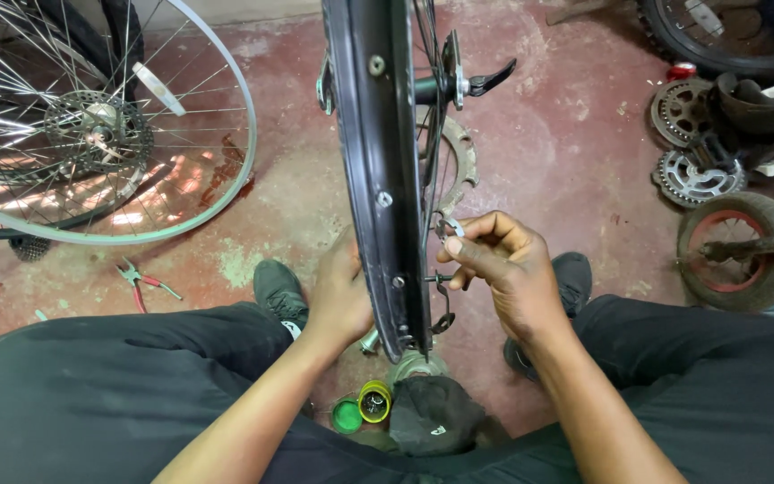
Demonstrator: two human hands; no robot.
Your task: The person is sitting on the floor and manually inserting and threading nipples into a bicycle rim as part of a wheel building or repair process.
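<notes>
left hand (340,300) bracing black rim (378,161), right hand (503,264) pinching spoke wrench (452,228)

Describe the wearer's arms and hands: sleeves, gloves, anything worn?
Both forearms are bare, with no sleeves showing in view. The left hand and right hand are bare too: no gloves, no rings, no watch or wristband visible. No markings or tape on either. Below them, the person wears black trousers and dark shoes.

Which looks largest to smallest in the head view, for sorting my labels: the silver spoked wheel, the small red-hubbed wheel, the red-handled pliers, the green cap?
1. silver spoked wheel
2. small red-hubbed wheel
3. red-handled pliers
4. green cap; it lies nearer the camera, so its rank against the pliers is less sure.
</notes>
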